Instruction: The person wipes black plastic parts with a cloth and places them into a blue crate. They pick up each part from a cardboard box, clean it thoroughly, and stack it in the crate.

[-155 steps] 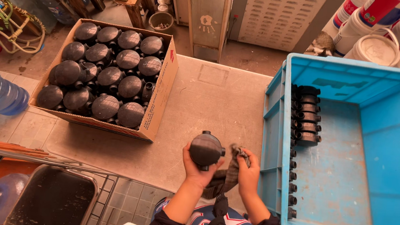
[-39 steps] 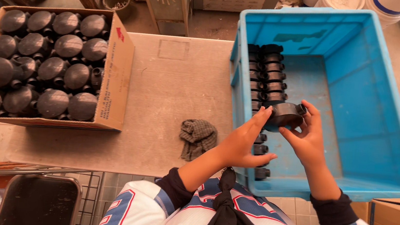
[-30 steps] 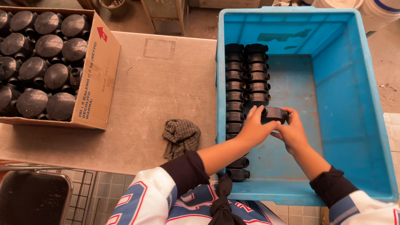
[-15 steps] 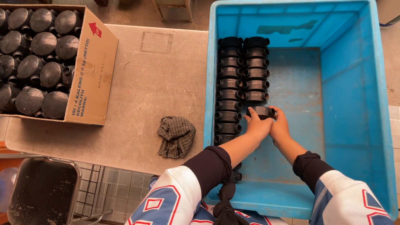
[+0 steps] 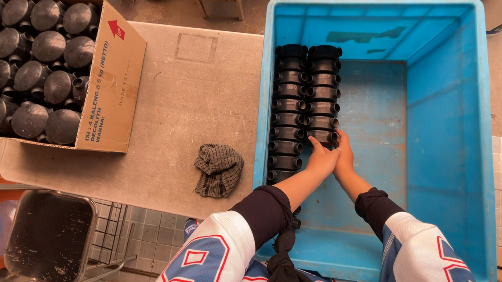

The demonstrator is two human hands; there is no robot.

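crate: blue plastic crate (image 5: 446, 147) is the landmark; it sits on the grey table (image 5: 206, 94), taking up its right end.
fitting: black round fitting (image 5: 324, 136) stands on edge inside the crate at the near end of the second row, tight against the fitting behind it.
left hand: left hand (image 5: 321, 160) is over the crate floor, fingers closed against the fitting's near face from the left side.
right hand: right hand (image 5: 345, 158) is pressed up beside the left, fingers on the same fitting's right edge. Both hands clasp it together.
why held so: judged, two-sided grip keeps the piece upright and square to the row.
rows: two rows of black fittings (image 5: 305, 91) run along the crate's left wall; the left row reaches nearer the person.
rag: checked rag (image 5: 219, 168) lies crumpled on the table just left of the crate.
box: cardboard box (image 5: 113, 78) of black round parts sits well left of the crate.
obstruction: nothing between hands and row; forearms hide the nearest fittings of the left row.
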